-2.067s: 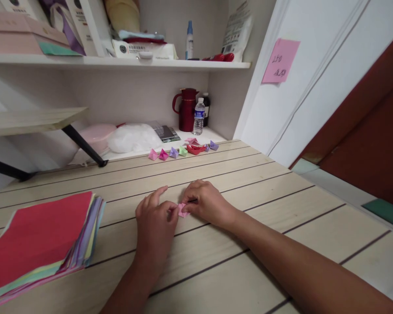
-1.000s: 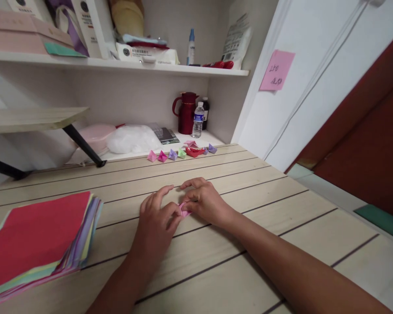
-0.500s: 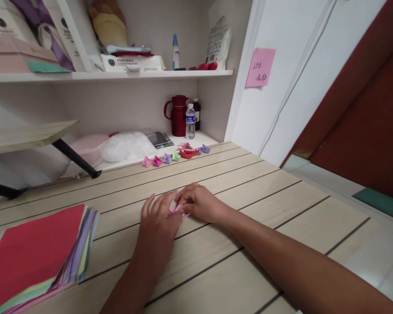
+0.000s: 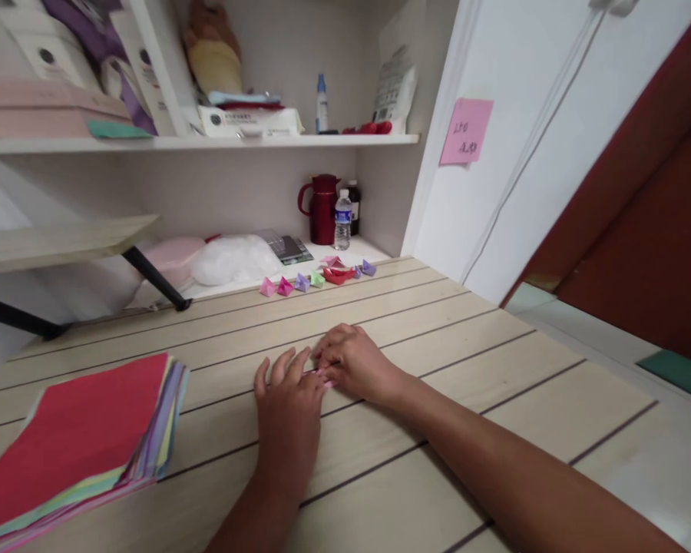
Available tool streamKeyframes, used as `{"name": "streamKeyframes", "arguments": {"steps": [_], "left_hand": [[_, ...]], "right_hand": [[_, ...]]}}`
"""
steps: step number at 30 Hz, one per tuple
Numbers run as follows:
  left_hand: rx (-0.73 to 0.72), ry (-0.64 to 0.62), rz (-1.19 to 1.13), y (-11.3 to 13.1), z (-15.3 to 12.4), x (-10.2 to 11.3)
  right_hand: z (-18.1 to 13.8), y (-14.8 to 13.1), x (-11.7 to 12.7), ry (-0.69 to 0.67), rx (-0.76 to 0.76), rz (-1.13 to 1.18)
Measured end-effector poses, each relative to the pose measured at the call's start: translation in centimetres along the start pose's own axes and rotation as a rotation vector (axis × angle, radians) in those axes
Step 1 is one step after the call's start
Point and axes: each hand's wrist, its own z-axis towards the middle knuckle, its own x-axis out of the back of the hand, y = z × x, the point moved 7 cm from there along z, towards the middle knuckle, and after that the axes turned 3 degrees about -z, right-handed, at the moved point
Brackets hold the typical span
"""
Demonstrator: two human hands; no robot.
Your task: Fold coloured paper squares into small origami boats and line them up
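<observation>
A small piece of folded pink paper (image 4: 327, 382) lies between my two hands on the striped table (image 4: 374, 468), mostly hidden by fingers. My right hand (image 4: 354, 365) pinches it from the right, fingers curled together. From the left, my left hand (image 4: 291, 395) grips the paper's near side with thumb and forefinger; its other fingers are bent and a little spread. Beyond them stands a row of small folded paper pieces, among them a light pink one (image 4: 267, 287), a green one (image 4: 317, 279), a red paper boat (image 4: 338, 276) and a purple one (image 4: 369, 268).
A stack of coloured paper (image 4: 86, 438), red on top, lies at the left. Behind the table are a dark red jug (image 4: 323, 209), a water bottle (image 4: 342, 220) and a clear plastic bag (image 4: 236, 259). A small raised stand (image 4: 63, 242) is at the left back.
The view has shifted slightly, so most things sit further right. My hands have drawn closer together over the pink paper, and less of it shows.
</observation>
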Motion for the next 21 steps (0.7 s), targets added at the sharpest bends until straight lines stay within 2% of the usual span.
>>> {"name": "streamKeyframes", "arguments": {"steps": [2, 4, 7, 9, 11, 14, 17, 21], "left_hand": [[-0.031, 0.034, -0.009, -0.4, 0.0, 0.7], [-0.016, 0.125, -0.072, -1.7, 0.0, 2.1], [0.158, 0.343, -0.208, -5.3, -0.3, 4.6], [0.268, 0.398, -0.241, -7.0, -0.5, 5.2], [0.320, 0.344, -0.271, -7.6, -0.5, 4.6], [0.337, 0.178, -0.331, -6.8, -0.4, 2.7], [0.348, 0.043, -0.350, -6.1, -0.3, 1.0], [0.387, -0.071, -0.365, -6.4, -0.2, -0.3]], "right_hand": [[-0.1, -0.2, 0.3, 0.029, 0.024, -0.014], [-0.2, -0.6, 0.7, 0.064, 0.051, -0.027], [-0.3, -1.5, 1.1, 0.090, 0.096, -0.039], [-0.4, -2.2, 1.1, 0.088, 0.123, -0.043], [-0.5, -2.8, 0.9, 0.086, 0.150, -0.060], [-0.6, -3.3, 0.6, 0.093, 0.175, -0.066], [-0.6, -3.0, 0.3, 0.086, 0.156, -0.013], [-0.5, -2.2, -0.1, 0.059, 0.101, 0.043]]}}
